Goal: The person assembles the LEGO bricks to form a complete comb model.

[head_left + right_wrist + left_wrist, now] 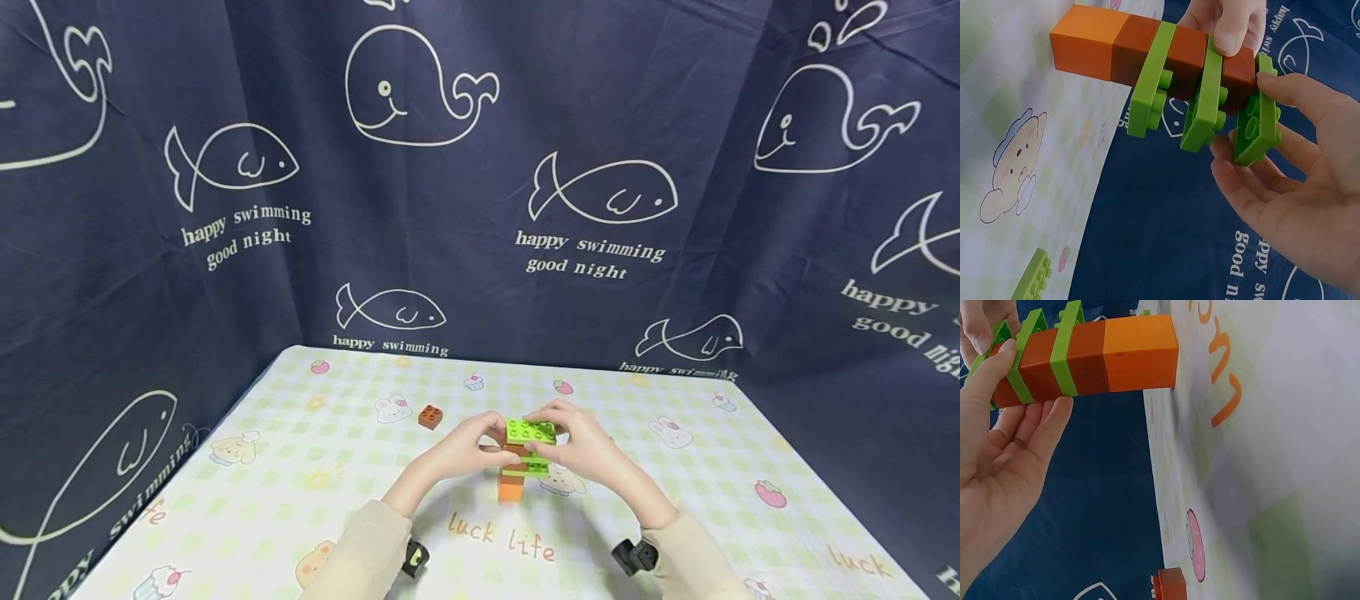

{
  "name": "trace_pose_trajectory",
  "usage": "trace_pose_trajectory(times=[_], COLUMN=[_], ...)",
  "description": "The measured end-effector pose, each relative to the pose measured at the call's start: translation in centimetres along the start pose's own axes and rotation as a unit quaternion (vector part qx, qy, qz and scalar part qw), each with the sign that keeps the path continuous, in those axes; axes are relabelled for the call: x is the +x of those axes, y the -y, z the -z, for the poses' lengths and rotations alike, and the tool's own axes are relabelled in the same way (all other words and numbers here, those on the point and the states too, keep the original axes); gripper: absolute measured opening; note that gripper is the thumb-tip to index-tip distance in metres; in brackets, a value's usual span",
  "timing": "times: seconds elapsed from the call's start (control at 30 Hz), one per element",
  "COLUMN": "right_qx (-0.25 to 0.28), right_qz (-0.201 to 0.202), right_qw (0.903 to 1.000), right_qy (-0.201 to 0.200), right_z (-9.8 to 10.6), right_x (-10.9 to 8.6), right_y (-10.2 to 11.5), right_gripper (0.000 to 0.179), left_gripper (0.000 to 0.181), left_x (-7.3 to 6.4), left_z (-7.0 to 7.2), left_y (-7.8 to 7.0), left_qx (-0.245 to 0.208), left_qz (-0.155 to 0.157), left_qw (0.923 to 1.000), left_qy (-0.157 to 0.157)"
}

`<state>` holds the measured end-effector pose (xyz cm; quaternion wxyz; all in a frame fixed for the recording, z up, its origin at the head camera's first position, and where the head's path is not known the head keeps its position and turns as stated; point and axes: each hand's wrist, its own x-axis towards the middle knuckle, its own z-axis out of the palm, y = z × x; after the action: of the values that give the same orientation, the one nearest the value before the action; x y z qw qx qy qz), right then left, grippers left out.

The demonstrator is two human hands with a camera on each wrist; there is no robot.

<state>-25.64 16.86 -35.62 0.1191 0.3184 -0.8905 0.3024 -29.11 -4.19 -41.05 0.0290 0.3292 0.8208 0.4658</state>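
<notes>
- Fingers [1235, 187] of the right hand [585, 437] are curled, pinching the overhanging end of the top plate [525, 430], low and right of centre in the head view.
- The left hand [468, 446] grips the tower [1088, 359] from its left side, just below that plate.
- The tower is between both hands, long axis upright; an orange brick [511, 490] forms its foot, with brown bricks and green plates alternating above. The plates jut rightward, so the right hand is nearer their free ends and the left nearer the brown column. I cannot tell whether the top plate is fully seated.
- A loose brick [430, 416] lies beyond, upper left of the tower, on the table [750, 450].
- A loose plate [1032, 275] shows lower left in the right wrist view.
- A dark curtain [480, 225] fills the upper frame.
</notes>
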Motion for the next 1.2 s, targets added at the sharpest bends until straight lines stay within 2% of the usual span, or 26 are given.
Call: trace_pose_trajectory(times=[0.33,0.7,0.83,1.2], right_qx=[0.010,0.034,0.039,0.047], right_qz=[0.000,0.016,0.025,0.008], right_qw=[0.9998,0.9980,0.9977,0.9974], right_qy=[0.015,0.051,0.051,0.053], right_z=[0.31,0.68,0.67,0.68], right_x=[0.17,0.65,0.63,0.56], right_y=[-0.01,-0.41,-0.64,-0.84], right_gripper=[0.027,0.029,0.029,0.031], left_gripper=[0.022,0.022,0.023,0.024], left_x=[0.00,-0.17,-0.18,-0.22], left_z=[0.00,-0.13,-0.04,-0.02], left_y=[0.04,-0.20,-0.06,0.00], left_qx=[-0.003,-0.007,-0.008,-0.009], left_qz=[-0.006,0.011,0.009,0.011], left_qw=[1.0000,0.9999,0.9999,0.9999], left_qy=[0.001,-0.004,0.000,0.002])
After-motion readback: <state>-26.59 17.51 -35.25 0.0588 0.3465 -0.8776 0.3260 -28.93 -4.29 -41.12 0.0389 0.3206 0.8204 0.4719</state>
